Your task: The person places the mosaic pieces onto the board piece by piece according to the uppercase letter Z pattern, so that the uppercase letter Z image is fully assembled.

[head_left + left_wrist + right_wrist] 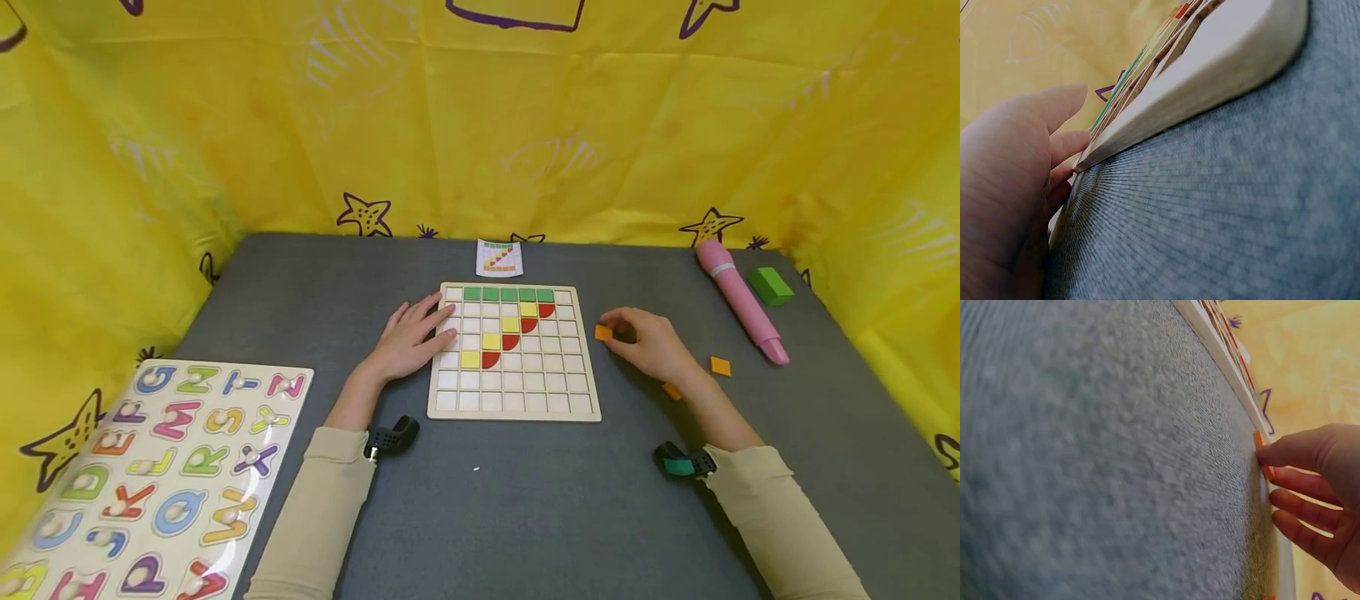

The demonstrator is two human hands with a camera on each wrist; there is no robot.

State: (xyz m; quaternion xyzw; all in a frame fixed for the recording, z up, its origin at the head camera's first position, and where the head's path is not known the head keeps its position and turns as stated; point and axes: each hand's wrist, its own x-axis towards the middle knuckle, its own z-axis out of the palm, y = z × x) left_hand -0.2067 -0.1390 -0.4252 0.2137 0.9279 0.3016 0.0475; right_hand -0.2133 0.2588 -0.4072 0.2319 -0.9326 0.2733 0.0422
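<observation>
A wooden grid board [514, 403] lies flat in the middle of the table. Along its top row sit several green tiles [509, 295]; yellow squares [491, 342] and red quarter-round tiles [511, 342] step diagonally below them. My left hand [408, 337] rests on the board's left edge with its fingers spread, and the left wrist view shows fingertips at the rim. Just off the right edge, my right hand [649, 340] pinches an orange square tile [603, 332] between thumb and fingers. That orange tile [1260, 449] also shows in the right wrist view, close to the board.
A small pattern card [499, 259] lies behind the board. Loose orange tiles [720, 367] are near the right wrist. A pink pen-shaped object [742, 300] and a green block [771, 286] lie at the back right. An alphabet puzzle board [172, 467] covers the front left.
</observation>
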